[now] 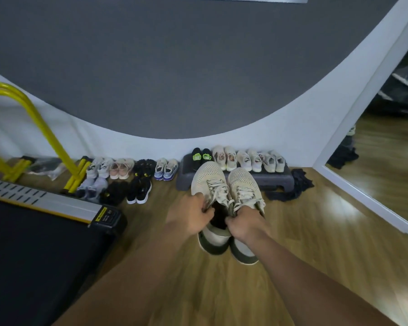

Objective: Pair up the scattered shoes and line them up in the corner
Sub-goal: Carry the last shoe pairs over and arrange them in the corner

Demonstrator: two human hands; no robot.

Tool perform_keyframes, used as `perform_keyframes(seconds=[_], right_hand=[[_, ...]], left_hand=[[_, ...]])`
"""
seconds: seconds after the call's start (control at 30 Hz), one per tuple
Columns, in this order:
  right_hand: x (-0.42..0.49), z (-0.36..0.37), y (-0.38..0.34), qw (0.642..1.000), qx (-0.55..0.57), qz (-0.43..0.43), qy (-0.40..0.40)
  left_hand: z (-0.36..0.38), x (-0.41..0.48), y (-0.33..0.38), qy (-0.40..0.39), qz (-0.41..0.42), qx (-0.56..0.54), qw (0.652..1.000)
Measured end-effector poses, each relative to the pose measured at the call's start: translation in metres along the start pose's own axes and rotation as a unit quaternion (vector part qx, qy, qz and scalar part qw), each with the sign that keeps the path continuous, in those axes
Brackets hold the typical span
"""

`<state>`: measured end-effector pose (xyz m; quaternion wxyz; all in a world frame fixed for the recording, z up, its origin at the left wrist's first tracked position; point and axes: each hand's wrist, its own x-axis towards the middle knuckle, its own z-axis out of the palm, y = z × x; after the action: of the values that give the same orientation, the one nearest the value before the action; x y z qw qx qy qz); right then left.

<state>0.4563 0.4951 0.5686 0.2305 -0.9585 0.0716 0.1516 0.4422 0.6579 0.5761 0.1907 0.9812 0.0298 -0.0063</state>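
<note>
I hold a pair of cream mesh sneakers with dark olive heels above the wood floor, toes pointing at the wall. My left hand [190, 215] grips the collar of the left sneaker [207, 180]. My right hand [243, 225] grips the collar of the right sneaker [243, 182]. Beyond them, several paired shoes stand on a grey step platform [278, 181] against the wall, among them a black pair with neon tabs [201, 156]. More pairs line the floor to the left, such as a black and white pair [139, 192].
A treadmill [33, 243] with yellow rails [40, 128] fills the left side. Dark cloth [295, 187] lies on the floor to the right of the platform. A mirror with a white frame [363, 194] runs along the right wall. Bare wood floor [304, 231] lies under my arms.
</note>
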Motion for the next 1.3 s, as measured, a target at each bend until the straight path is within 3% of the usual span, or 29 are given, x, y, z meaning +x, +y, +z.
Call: perform_keyframes(seconds=[0.2, 0.43, 0.7, 1.3], right_hand=[[-0.008, 0.062, -0.054, 0.988, 0.144, 0.046, -0.039], [-0.016, 0.119, -0.103, 0.987, 0.124, 0.051, -0.084], [0.003, 0.169, -0.15, 0.986, 0.088, 0.011, -0.142], [0.218, 0.213, -0.278, 0.965, 0.073, -0.011, -0.253]], left_hand=[[-0.011, -0.026, -0.075, -0.005, -0.043, -0.058, 0.997], [-0.005, -0.064, -0.157, -0.059, -0.145, -0.179, 0.971], [0.0, -0.069, -0.211, -0.046, -0.23, -0.192, 0.953], [-0.019, 0.128, -0.309, -0.047, -0.332, -0.174, 0.926]])
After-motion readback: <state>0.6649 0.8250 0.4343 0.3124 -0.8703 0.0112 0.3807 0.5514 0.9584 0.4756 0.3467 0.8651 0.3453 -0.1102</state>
